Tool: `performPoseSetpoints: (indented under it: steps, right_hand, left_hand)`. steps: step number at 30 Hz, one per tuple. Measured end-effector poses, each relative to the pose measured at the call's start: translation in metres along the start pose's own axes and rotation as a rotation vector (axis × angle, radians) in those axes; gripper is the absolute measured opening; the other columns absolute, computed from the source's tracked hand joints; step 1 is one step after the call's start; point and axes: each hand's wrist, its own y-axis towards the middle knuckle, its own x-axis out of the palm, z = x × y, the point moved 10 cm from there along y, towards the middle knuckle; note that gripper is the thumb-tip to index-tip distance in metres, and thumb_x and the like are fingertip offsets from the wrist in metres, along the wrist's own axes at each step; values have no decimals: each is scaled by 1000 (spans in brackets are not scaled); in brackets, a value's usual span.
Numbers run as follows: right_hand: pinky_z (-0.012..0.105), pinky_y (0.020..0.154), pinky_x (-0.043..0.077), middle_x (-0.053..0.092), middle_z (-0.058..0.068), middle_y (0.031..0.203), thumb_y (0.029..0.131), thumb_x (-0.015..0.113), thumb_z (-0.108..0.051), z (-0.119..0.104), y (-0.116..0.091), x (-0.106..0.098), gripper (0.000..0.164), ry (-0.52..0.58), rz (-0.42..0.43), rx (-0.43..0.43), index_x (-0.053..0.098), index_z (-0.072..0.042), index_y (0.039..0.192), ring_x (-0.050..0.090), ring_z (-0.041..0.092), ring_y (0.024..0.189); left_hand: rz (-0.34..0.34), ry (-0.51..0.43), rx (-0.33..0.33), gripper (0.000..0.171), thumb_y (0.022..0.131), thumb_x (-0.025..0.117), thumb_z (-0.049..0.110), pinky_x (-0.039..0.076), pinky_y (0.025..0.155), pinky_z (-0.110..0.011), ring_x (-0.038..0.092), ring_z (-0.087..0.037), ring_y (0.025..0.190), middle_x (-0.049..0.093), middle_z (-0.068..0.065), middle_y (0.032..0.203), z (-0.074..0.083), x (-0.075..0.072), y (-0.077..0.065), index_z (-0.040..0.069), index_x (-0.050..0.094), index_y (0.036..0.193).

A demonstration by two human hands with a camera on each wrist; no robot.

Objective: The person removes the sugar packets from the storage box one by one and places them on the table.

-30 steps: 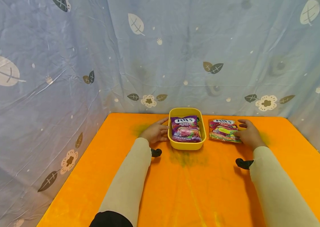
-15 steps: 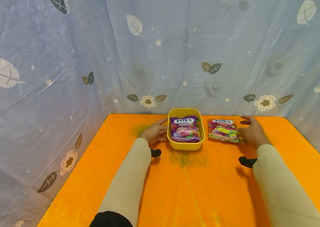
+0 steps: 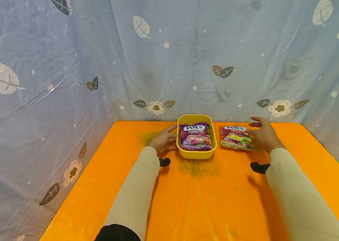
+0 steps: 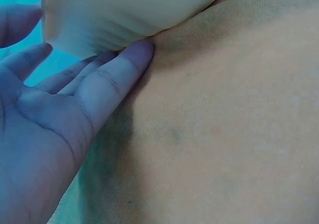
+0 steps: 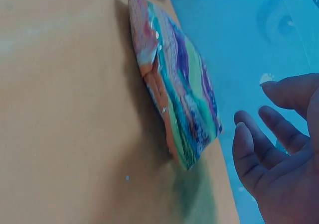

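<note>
In the head view my left hand (image 3: 164, 140) rests its fingers against the left side of a yellow plastic container (image 3: 196, 155). The left wrist view shows those fingers extended along the wall of the container (image 4: 114, 20), touching it near its base. Inside lies a purple bag of Fox's Berries candy (image 3: 195, 138), over something green that is mostly hidden. A bag of Fox's Fruits candy (image 3: 235, 138) lies flat on the table to the right. My right hand (image 3: 264, 135) hovers just right of this bag, fingers loosely spread and holding nothing; the right wrist view shows a gap between them.
An orange cloth covers the table (image 3: 199, 201), with greenish stains around the container. Behind and at the sides hangs a blue curtain (image 3: 181, 60) printed with leaves and flowers. A dark wrist strap end (image 3: 259, 167) juts from the right sleeve.
My right hand has drawn off the Fruits bag's right edge, first rightward, then up and slightly back left. My left hand, the container and both bags stay about where they were.
</note>
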Motion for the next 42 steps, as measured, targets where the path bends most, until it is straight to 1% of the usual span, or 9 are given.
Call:
performPoseSetpoints:
  steps: [3, 6, 9, 13, 17, 23, 30, 38, 42]
  right_hand:
    - [57, 108, 50, 38, 38, 160, 111, 61, -3, -6, 0, 3, 73, 3, -4, -10, 20, 0, 172, 53, 54, 132]
    - [42, 98, 59, 39, 37, 160, 111, 62, -4, -11, 1, 7, 75, 9, -13, -9, 20, -2, 173, 53, 52, 132]
    - [34, 91, 61, 38, 36, 161, 111, 62, -5, -16, 4, 13, 76, 41, -33, -9, 18, -3, 173, 53, 52, 132]
    - [41, 98, 59, 37, 34, 162, 111, 62, -5, -22, 7, 23, 78, 107, -70, -7, 16, -6, 174, 54, 50, 134]
    - [48, 108, 51, 38, 32, 163, 112, 61, -7, -27, 8, 38, 79, 191, -124, 15, 13, -11, 175, 53, 49, 138]
    - [58, 113, 45, 41, 32, 162, 113, 61, -11, -37, 9, 59, 81, 195, -167, 29, 10, -12, 176, 53, 50, 139]
    - [58, 110, 47, 42, 30, 161, 112, 61, -8, -54, 8, 80, 80, 256, -189, 9, 13, -13, 176, 53, 49, 139]
    - [59, 108, 49, 46, 26, 159, 111, 65, -9, -78, 5, 101, 77, 265, -202, -31, 22, -14, 174, 57, 46, 136]
    - [57, 109, 49, 42, 28, 161, 111, 63, -7, -86, 1, 114, 75, 327, -246, -24, 22, -13, 173, 53, 48, 141]
  left_hand:
    - [-5, 3, -1, 72, 111, 59, 9, 52, 105, -59, 55, -35, 142, 52, -19, 159, 0, 0, 0, 27, 30, 175]
    - [-12, -3, -2, 73, 111, 58, 8, 51, 106, -60, 54, -35, 143, 52, -19, 159, -1, 1, 0, 27, 30, 175]
    - [-12, -8, 0, 72, 111, 58, 8, 50, 107, -61, 54, -35, 143, 53, -19, 159, 0, 1, 0, 27, 30, 175]
    - [-8, -6, 4, 71, 111, 58, 9, 50, 108, -61, 55, -35, 142, 54, -18, 157, -1, 0, 1, 27, 32, 174]
    - [-9, -7, 4, 72, 110, 59, 9, 51, 107, -61, 56, -34, 141, 54, -18, 157, -1, -1, 1, 27, 31, 174]
    - [-14, -4, 6, 72, 111, 59, 10, 51, 107, -60, 56, -35, 142, 53, -19, 158, 0, -1, 1, 27, 31, 175]
    - [-3, -2, -4, 72, 110, 61, 10, 52, 106, -59, 57, -35, 141, 55, -17, 157, -3, -4, 3, 28, 33, 174]
    - [-7, -10, 0, 72, 111, 60, 10, 51, 107, -60, 56, -36, 142, 55, -19, 157, -1, -2, 0, 27, 31, 174]
    - [-13, -21, -5, 72, 111, 60, 10, 50, 107, -60, 55, -35, 142, 54, -19, 158, 0, 0, -1, 28, 30, 175]
